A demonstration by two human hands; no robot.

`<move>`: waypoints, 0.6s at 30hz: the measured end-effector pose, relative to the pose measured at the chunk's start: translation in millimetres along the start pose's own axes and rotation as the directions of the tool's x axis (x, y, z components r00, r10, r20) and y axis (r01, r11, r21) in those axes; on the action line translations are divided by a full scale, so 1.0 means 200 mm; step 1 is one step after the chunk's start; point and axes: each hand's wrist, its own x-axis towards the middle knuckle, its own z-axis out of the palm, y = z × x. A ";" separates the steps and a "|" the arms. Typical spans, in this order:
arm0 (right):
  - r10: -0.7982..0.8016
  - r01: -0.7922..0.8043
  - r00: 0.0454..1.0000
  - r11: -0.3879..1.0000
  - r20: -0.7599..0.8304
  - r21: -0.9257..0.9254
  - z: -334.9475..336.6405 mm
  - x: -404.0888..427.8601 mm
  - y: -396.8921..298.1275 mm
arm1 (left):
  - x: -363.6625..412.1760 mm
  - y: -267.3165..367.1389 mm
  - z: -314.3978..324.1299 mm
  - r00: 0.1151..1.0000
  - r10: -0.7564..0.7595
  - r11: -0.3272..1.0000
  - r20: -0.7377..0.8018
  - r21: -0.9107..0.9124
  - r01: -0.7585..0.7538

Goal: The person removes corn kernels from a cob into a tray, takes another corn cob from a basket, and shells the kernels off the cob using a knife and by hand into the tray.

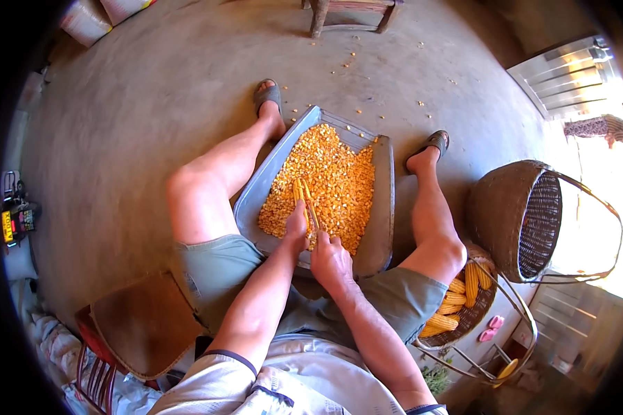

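A grey metal scoop-shaped tray (259,207) lies between my legs with a heap of loose corn kernels (327,161) in it. Above the heap, my left hand (296,228) grips a yellow corn cob (298,192), whose far end points away from me. My right hand (332,262) is closed around the handle of a slim hand tool (313,213). The tool lies along the cob's right side; my fingers hide much of its handle, and its exact kind is unclear.
At my right, a wicker basket (475,324) holds several corn cobs (454,301), near a larger tipped basket (503,218). A wooden stool (319,18) stands ahead. Stray kernels dot the concrete floor (109,155). A brown-seated chair (145,321) is at my left.
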 end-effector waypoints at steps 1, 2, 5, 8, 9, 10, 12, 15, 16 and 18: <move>0.024 -0.024 0.999 1.000 -0.022 -0.003 0.01 0.01 -0.03 | -0.03 0.02 0.01 0.999 0.024 0.999 -0.043 0.039 -0.023; 0.049 -0.050 0.998 0.999 -0.045 -0.006 0.02 0.02 -0.04 | -0.06 0.05 0.01 0.998 0.030 0.997 -0.049 0.075 -0.026; 0.034 -0.035 0.998 0.999 -0.053 -0.004 0.04 0.04 -0.07 | -0.01 0.03 -0.02 0.998 0.026 0.995 -0.053 0.092 -0.021; 0.046 -0.046 0.998 0.999 -0.047 0.001 0.07 0.05 -0.05 | 0.07 -0.01 -0.07 0.998 0.059 0.997 -0.002 0.058 -0.059; 0.051 -0.051 0.997 0.999 -0.055 0.005 0.07 0.06 -0.03 | 0.08 -0.03 -0.06 0.998 0.055 0.997 0.004 0.062 -0.055; 0.057 -0.057 0.997 0.998 -0.060 0.005 0.08 0.06 -0.01 | 0.09 -0.03 -0.05 0.999 0.048 0.999 0.005 0.012 -0.048; 0.033 -0.025 0.993 0.997 -0.116 0.068 0.11 0.08 0.01 | 0.11 -0.03 -0.04 0.996 0.036 0.995 0.076 -0.093 -0.028; 0.083 -0.077 0.993 0.995 -0.090 0.064 0.13 0.11 0.02 | 0.12 -0.04 -0.05 1.000 0.028 0.999 0.012 -0.034 -0.028; 0.077 -0.072 0.993 0.996 -0.094 0.057 0.14 0.14 0.01 | 0.12 -0.03 -0.05 0.994 0.085 0.996 0.063 -0.013 -0.084; 0.086 -0.084 0.994 0.996 -0.067 0.037 0.14 0.13 -0.01 | 0.15 -0.02 -0.08 0.993 0.085 0.996 0.082 0.014 -0.087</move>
